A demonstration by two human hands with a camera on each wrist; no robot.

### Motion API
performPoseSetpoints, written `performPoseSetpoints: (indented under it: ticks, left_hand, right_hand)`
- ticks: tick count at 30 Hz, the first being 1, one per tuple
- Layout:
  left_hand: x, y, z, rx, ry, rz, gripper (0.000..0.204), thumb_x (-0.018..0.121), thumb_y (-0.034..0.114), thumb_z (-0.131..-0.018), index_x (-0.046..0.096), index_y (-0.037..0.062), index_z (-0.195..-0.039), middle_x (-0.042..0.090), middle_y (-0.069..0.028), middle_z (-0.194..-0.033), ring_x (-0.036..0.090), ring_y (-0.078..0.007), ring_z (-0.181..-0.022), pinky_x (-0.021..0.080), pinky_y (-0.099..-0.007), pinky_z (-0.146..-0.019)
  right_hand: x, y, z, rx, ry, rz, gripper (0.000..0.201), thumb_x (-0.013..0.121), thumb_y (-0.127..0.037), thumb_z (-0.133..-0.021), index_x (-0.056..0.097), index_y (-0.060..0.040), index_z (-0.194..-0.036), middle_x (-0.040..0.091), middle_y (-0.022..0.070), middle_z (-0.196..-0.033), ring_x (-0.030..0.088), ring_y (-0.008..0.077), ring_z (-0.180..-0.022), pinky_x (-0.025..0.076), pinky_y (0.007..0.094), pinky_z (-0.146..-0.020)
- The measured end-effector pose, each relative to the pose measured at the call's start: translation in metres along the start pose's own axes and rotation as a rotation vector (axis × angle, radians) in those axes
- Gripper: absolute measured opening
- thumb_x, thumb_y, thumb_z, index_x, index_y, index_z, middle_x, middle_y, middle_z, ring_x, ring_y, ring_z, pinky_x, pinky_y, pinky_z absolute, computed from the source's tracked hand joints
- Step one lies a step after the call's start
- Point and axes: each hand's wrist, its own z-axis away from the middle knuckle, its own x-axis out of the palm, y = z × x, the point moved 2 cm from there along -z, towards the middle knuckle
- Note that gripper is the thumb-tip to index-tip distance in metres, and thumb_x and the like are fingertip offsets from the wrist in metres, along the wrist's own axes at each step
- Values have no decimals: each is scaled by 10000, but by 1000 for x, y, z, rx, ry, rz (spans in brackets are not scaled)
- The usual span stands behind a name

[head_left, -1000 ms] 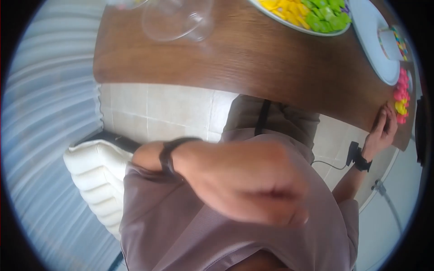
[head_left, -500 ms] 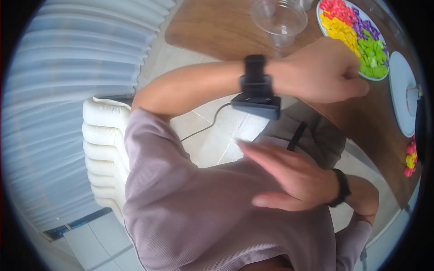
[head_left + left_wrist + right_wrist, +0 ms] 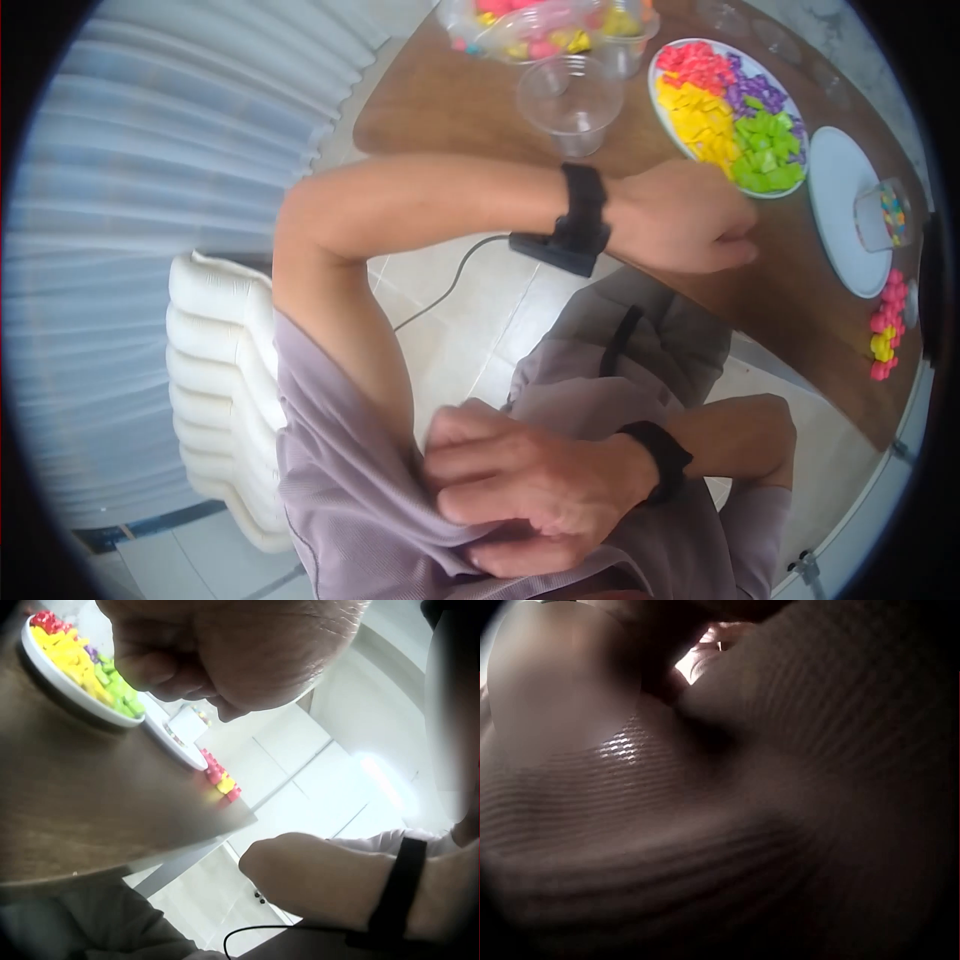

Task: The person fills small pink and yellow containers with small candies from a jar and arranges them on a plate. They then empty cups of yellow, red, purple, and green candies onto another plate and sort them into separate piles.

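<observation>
My left hand point(image 3: 685, 218) is curled into a fist with nothing seen in it, over the table's near edge. In the left wrist view its curled fingers point(image 3: 161, 671) show at the top. Across my chest, my right hand point(image 3: 540, 490) grips a fold of the mauve shirt point(image 3: 380, 480) near the left sleeve, thumb below and fingers above. Dark ribbed shirt cloth point(image 3: 630, 802) fills most of the right wrist view. Nearest the left hand is a white plate point(image 3: 654, 92) bearing red, yellow, purple and green pieces in separate groups.
On the brown table point(image 3: 440, 110) stand a clear plastic cup point(image 3: 570, 105) and a clear container of coloured pieces point(image 3: 545, 30). A second white plate point(image 3: 835, 220) holds a cup with coloured dots point(image 3: 882, 215). Pink and yellow pieces point(image 3: 885, 325) lie beside it. A white chair back point(image 3: 215, 370) is behind me.
My left hand rose from before the shirt to over the table edge. The right hand left the table's right side, crossed my body and took hold of the shirt. The head view shifted.
</observation>
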Motion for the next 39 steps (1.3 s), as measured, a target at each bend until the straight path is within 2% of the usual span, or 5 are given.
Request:
performPoseSetpoints:
  ticks: [9,12,17,19,39]
  left_hand:
    - [17,19,20,226,-204,-146,286,660,250,-925,570,30,-766,608,-142,-727,623,-379,-677,478,-495,-575]
    - [2,34,11,264,-261,-248,283,648,268,-931,578,40,-778,613,-138,-727,627,-374,-667,489,-484,-570]
    - [-4,42,-44,574,-32,-329,333,627,324,-932,629,32,-773,638,-152,-712,660,-372,-670,535,-457,-581]
    - [8,51,-70,511,-61,-351,289,629,283,-902,692,23,-791,684,-173,-751,699,-372,-719,566,-456,-620]
    - [63,39,-77,480,-142,-196,219,584,235,-889,743,92,-843,724,-165,-829,718,-362,-767,579,-455,-676]
  right_hand:
    - [31,-12,-20,-361,83,-317,281,699,-42,-846,643,27,-1113,688,152,-902,669,322,-838,526,385,-743]
    - [4,-20,15,486,-506,-564,383,661,-122,-935,475,17,-1240,572,212,-1110,607,341,-920,485,364,-811]
    - [-5,9,30,644,-60,-809,468,709,-307,-961,506,42,-1197,630,237,-956,656,347,-832,520,355,-707]
    - [-5,14,17,526,-585,-127,530,691,-432,-952,560,67,-1070,623,243,-883,645,380,-855,529,400,-721]
    - [-19,31,-4,165,-84,101,802,517,-685,-961,546,32,-600,587,196,-643,599,354,-599,492,453,-570]
